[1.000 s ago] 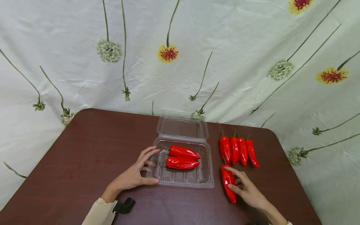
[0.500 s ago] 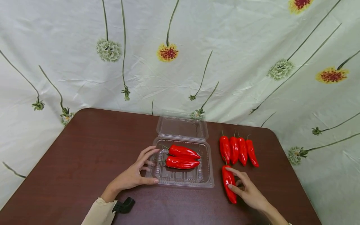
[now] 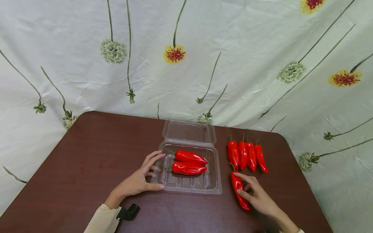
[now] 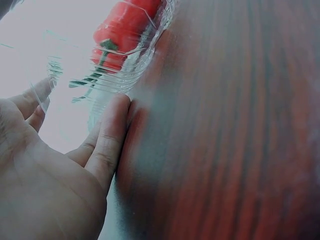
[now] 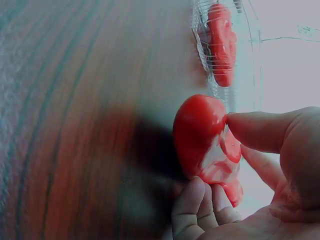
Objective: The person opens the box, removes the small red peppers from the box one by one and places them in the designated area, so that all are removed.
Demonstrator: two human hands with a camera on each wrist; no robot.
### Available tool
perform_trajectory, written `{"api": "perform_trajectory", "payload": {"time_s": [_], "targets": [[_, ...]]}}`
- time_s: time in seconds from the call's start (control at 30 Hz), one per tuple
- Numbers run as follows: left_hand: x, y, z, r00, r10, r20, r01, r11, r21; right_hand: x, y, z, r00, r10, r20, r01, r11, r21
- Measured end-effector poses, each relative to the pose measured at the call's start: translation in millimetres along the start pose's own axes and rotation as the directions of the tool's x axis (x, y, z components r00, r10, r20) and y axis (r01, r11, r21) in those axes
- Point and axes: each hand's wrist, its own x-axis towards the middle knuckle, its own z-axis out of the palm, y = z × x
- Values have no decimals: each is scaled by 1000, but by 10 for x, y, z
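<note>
A clear plastic clamshell container (image 3: 216, 181) stands with its lid (image 3: 188, 132) folded back. Inside lie two red peppers side by side, an upper pepper (image 3: 190, 156) and a lower pepper (image 3: 189, 168), stems to the left. My left hand (image 3: 135, 182) touches the container's left side, its fingers fairly straight and spread and the thumb by the front corner. To the right, my right hand (image 3: 258, 195) pinches another red pepper (image 3: 239, 189) between thumb and fingers. That held pepper (image 5: 197, 135) shows its rounded, shiny body in the right wrist view, close over the table.
A row of several red peppers (image 3: 247, 155) lies right of the container, stems pointing away, just beyond the held one. The dark brown table (image 3: 96, 155) has a rounded far edge. Behind it hangs a white curtain (image 3: 145, 64) printed with flowers.
The held pepper has tilted a little, its lower tip swinging right and its stem shifting slightly left. My left hand, the container and the row of peppers stay put.
</note>
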Motion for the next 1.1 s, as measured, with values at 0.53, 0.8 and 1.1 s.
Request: {"api": "perform_trajectory", "payload": {"time_s": [0.53, 0.8, 1.1], "targets": [[-7, -12, 4, 1000, 21, -1, -21, 1000, -2, 30, -18, 14, 1000, -4, -16, 4, 1000, 1], [-1, -4, -3, 1000, 15, 1, -15, 1000, -1, 57, -16, -34, 997, -63, -49, 61, 997, -42], [-4, -11, -8, 1000, 5, 0, -5, 1000, 11, 149, -165, -87, 988, -96, -118, 87, 993, -81]]}}
